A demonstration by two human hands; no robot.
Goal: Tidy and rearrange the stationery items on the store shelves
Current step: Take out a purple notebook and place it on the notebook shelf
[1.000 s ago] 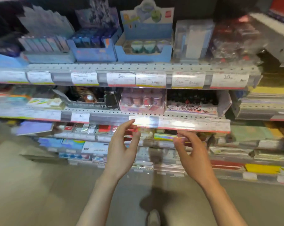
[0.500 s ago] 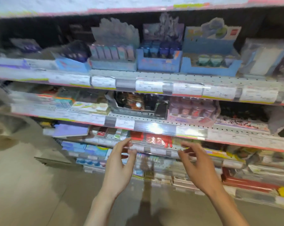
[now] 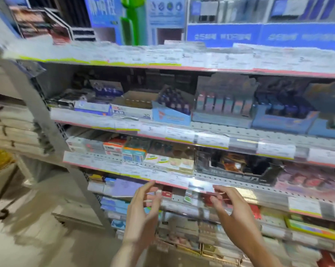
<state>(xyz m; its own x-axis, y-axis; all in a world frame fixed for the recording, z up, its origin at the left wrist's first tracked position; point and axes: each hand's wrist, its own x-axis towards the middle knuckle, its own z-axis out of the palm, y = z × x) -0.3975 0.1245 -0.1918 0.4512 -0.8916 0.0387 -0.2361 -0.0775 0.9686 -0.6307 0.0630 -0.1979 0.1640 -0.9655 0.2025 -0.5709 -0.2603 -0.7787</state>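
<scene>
while the view is motion-blurred, the stationery shelves (image 3: 182, 130) span the frame, with small white and orange boxes (image 3: 112, 148) at the left of the middle tier and a black display tray (image 3: 237, 170) further right. the left hand (image 3: 143, 207) hovers before the price rail (image 3: 182, 183), fingers spread and grasping nothing. the right hand (image 3: 232, 207), just beside it, is likewise unclenched and empty, fingertips near the red packets (image 3: 167, 193) on the tier below.

two hands (image 3: 141, 214), several stocked shelves (image 3: 182, 60)
</scene>
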